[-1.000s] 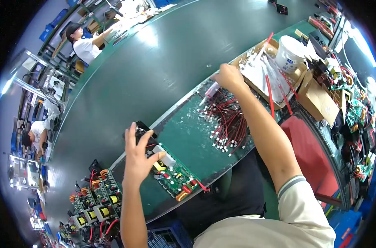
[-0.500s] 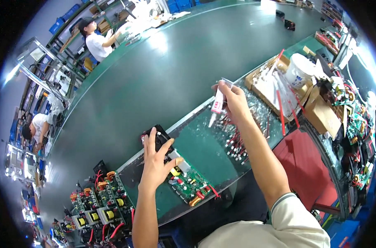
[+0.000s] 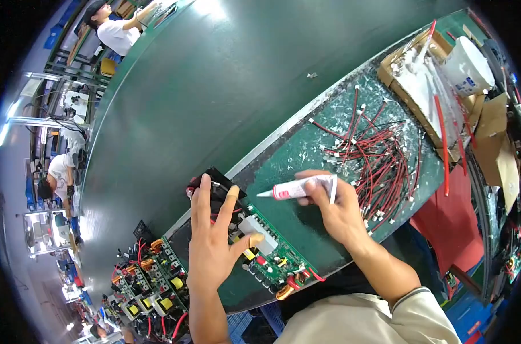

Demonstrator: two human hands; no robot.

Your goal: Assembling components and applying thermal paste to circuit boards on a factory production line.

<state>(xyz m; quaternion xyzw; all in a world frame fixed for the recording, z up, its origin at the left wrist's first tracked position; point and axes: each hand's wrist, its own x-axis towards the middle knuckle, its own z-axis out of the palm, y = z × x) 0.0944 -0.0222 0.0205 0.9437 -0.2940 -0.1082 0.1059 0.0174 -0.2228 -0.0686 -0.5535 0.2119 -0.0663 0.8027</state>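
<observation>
A green circuit board (image 3: 283, 259) with a pale grey block, coils and capacitors lies on the bench in front of me. At its far end stands a black fan-like part (image 3: 216, 179). My left hand (image 3: 210, 241) rests over this end with its fingers spread, fingertips at the black part and the thumb by the grey block. My right hand (image 3: 345, 211) grips a white-and-red glue tube (image 3: 292, 189) to the right of the board. The tube's tapered nozzle points left toward the board, a short way off from it.
A heap of red-and-black wire leads (image 3: 381, 163) lies right of my right hand. Beyond it are a cardboard box (image 3: 393, 80) and a white bucket (image 3: 467, 66). Several assembled boards (image 3: 151, 281) stand at the left. A person (image 3: 116, 33) works across the long green table.
My right hand has come in toward the board with the tube, turning its nozzle from downward to leftward. My left hand stays over the board's far end. The view has shifted.
</observation>
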